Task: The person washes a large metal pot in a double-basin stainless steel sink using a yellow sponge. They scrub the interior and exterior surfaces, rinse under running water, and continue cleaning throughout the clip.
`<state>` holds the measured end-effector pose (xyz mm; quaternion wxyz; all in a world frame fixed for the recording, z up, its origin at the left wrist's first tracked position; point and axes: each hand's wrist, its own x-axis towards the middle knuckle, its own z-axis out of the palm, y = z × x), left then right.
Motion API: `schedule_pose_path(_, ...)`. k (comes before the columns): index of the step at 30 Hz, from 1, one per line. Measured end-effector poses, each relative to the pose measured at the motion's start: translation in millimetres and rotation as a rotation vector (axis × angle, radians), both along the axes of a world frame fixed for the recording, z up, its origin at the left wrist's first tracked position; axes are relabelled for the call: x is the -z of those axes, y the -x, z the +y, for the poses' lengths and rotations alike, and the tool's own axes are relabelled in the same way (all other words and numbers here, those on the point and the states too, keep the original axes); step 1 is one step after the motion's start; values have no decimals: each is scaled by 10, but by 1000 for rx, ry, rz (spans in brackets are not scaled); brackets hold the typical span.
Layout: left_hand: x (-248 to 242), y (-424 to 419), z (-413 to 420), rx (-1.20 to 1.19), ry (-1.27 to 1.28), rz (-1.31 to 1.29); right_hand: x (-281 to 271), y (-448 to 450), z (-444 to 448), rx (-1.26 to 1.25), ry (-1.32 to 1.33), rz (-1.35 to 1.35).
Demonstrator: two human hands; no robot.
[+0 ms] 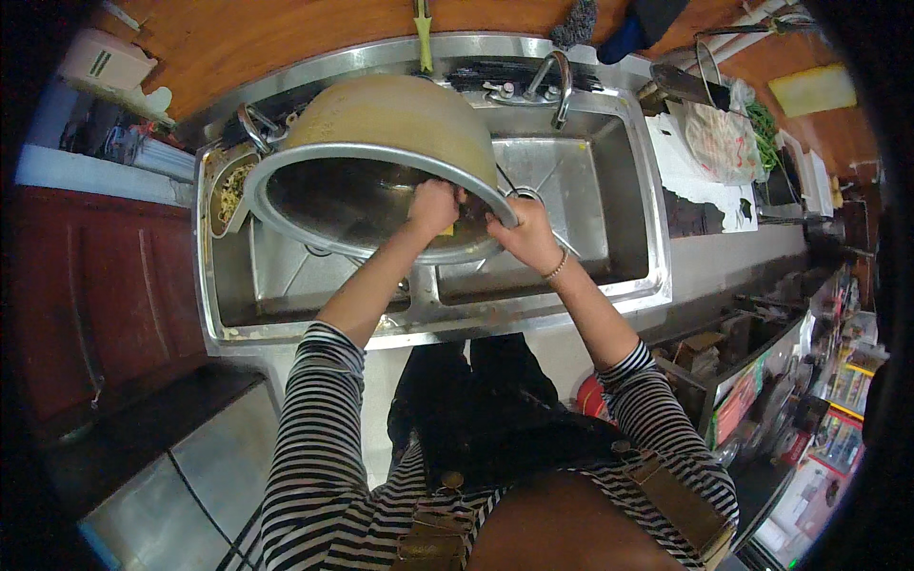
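Observation:
A large metal pot, tan on its outside, lies tilted over the double stainless steel sink, its mouth turned towards me. My right hand grips the pot's thick rim at the right, thumb over the edge. Inside the mouth is my left hand, its fingers curled near the inner wall. A small piece of something yellow shows just below that hand; whether the hand holds it cannot be told. The pot hides part of both basins.
A strainer tray with food scraps sits in the sink's left corner. Faucets stand behind at left and right. On the right counter lie a plastic bag and green vegetables. Shelves with goods stand at lower right.

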<state>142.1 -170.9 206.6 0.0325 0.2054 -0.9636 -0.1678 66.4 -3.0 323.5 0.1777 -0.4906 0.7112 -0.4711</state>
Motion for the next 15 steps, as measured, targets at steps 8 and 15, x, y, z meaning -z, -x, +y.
schedule_pose_path(8,-56,-127,90,-83,-171,115,5,-69,-41,-28,57,21)
schedule_pose_path(15,-208,-190,143,-111,-288,33,-28,-101,-17,-4,61,-20)
